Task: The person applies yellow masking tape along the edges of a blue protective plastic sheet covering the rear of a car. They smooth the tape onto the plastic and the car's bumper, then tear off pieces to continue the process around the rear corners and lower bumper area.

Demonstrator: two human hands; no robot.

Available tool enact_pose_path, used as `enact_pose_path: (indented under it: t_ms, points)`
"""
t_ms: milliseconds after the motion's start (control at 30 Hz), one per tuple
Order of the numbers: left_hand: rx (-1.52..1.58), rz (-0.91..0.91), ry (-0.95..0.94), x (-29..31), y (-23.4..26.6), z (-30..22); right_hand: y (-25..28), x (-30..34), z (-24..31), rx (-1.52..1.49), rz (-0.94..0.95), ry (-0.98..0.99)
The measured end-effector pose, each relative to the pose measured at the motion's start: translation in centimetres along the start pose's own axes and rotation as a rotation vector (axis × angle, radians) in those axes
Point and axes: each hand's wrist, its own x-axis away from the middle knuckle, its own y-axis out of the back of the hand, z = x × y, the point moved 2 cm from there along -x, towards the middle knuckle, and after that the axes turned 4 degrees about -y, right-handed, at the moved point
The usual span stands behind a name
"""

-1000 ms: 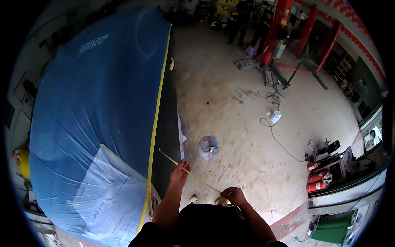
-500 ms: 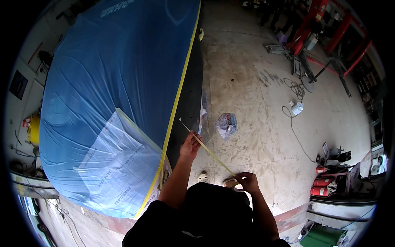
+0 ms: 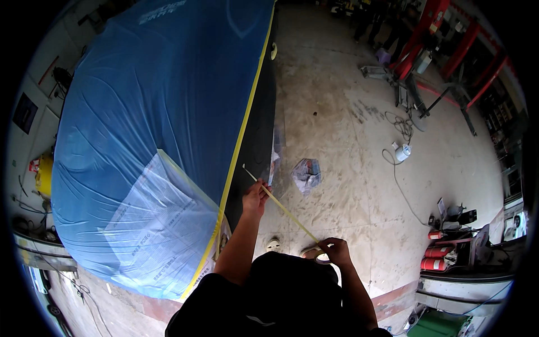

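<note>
Between my hands a strip of yellow masking tape (image 3: 290,217) is stretched taut, slanting from upper left to lower right. My left hand (image 3: 255,197) pinches it near its free end, which sticks out past the fingers in front of the car's dark side panel (image 3: 255,126). Lower right, my right hand (image 3: 336,250) is closed on the tape roll (image 3: 323,258), partly hidden by the fingers. Blue masking film (image 3: 163,90) covers the car, and a line of yellow tape (image 3: 240,143) runs along the film's edge. A whitish printed sheet (image 3: 163,224) lies over the near corner.
Crumpled plastic (image 3: 306,176) lies on the floor right of the car. Beyond it are a white canister (image 3: 402,152) with a cable, a red vehicle lift (image 3: 418,39) and red fire extinguishers (image 3: 435,263). People's legs (image 3: 368,25) show at the far back.
The view has shifted slightly. Both hands keep nearly the same pose, with the tape still stretched between them.
</note>
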Motion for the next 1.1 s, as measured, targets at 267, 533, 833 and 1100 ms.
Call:
enact_pose_path:
  t_ms: [267, 533, 833, 1100]
  points:
    - [-0.044, -0.016, -0.022, 0.1, 0.1, -0.1, 0.1, 0.2, 0.4, -0.033, -0.009, 0.02]
    - [-0.01, 0.021, -0.025, -0.2, 0.4, 0.2, 0.1, -0.3, -0.1, -0.054, -0.027, 0.029]
    - [0.0, 0.013, -0.022, -0.2, 0.5, 0.3, -0.2, -0.6, -1.0, -0.025, -0.036, 0.025]
    - [0.022, 0.052, -0.05, -0.9, 1.0, 0.7, -0.3, -0.8, -1.0, -0.039, -0.034, 0.028]
